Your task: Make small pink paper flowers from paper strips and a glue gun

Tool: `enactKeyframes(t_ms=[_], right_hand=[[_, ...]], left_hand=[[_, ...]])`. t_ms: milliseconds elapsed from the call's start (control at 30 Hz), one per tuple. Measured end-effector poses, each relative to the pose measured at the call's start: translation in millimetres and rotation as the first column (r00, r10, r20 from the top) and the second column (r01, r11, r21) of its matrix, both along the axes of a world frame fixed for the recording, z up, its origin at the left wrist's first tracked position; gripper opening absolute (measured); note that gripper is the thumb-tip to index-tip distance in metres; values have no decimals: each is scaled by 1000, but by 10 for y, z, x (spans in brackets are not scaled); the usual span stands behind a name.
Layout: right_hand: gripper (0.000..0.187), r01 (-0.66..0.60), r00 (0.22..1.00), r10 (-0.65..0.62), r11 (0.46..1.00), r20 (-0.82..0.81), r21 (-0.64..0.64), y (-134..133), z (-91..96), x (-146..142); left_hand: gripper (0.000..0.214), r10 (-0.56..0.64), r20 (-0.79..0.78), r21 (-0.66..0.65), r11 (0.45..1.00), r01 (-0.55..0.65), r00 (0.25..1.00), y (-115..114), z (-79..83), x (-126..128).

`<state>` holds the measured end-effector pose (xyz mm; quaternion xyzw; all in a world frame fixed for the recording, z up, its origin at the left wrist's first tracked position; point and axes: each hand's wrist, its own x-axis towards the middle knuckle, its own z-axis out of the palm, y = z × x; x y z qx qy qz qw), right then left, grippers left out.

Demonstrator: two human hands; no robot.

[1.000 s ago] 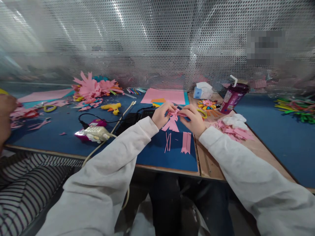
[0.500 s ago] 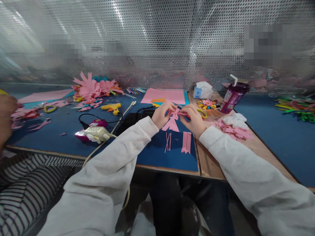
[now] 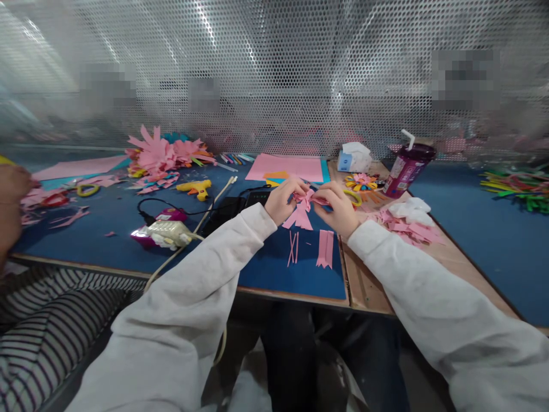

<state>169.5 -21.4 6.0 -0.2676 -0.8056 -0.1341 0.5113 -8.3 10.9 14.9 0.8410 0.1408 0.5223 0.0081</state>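
My left hand (image 3: 285, 201) and my right hand (image 3: 338, 207) meet over the blue mat (image 3: 274, 269), both pinching a small pink paper piece (image 3: 302, 209) with cut strips that fan out below my fingers. Thin pink strips (image 3: 292, 247) and a wider folded pink strip (image 3: 325, 248) lie on the mat just below the hands. Both sleeves are light grey.
Pink paper flowers (image 3: 160, 153), a yellow glue gun (image 3: 195, 187), a black box with cables (image 3: 225, 207), pink sheets (image 3: 287, 167), a tissue pack (image 3: 354, 157), a purple cup with straw (image 3: 405, 169) and pink scraps (image 3: 407, 226). A person in a striped sleeve (image 3: 47, 320) sits at left. A perforated metal screen stands behind.
My fingers shift slightly on the pink paper piece; the hands stay in the same place. The person at left moves a little.
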Motion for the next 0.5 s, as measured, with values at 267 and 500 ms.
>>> enactKeyframes(t_ms=[267, 500], right_hand=[[16, 21, 1000, -21, 999, -7, -38, 6, -16, 4], [15, 25, 1000, -24, 999, 18, -39, -3, -9, 7]], left_hand=[[27, -3, -9, -31, 1000, 3, 1000, 1, -1, -4], [29, -23, -12, -38, 999, 22, 1000, -2, 4, -4]])
